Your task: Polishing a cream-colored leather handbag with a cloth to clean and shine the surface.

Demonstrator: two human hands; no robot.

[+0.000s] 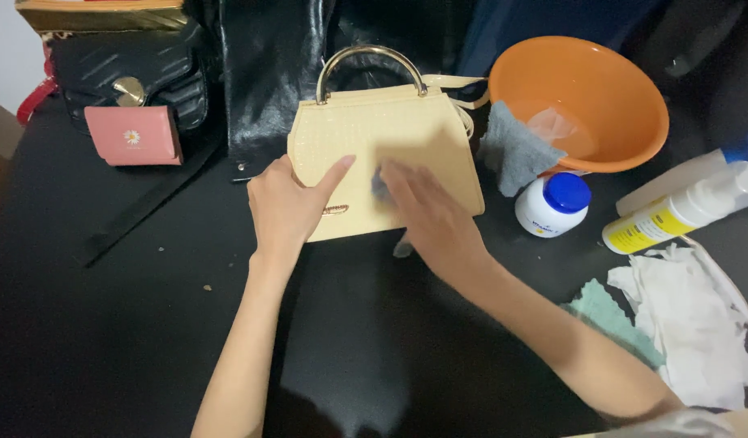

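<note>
My right hand is smeared with motion blur, and I can't tell what the small bluish thing under its fingers is. Both hands cover part of the cream handbag front. The two white bottles run off the right edge, the gold bag is cut by the top edge, and the jar label is too small to tell.

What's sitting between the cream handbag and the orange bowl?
A grey cloth lies between the cream handbag and the orange bowl, draped against the bowl's near side, as the head view shows.
</note>
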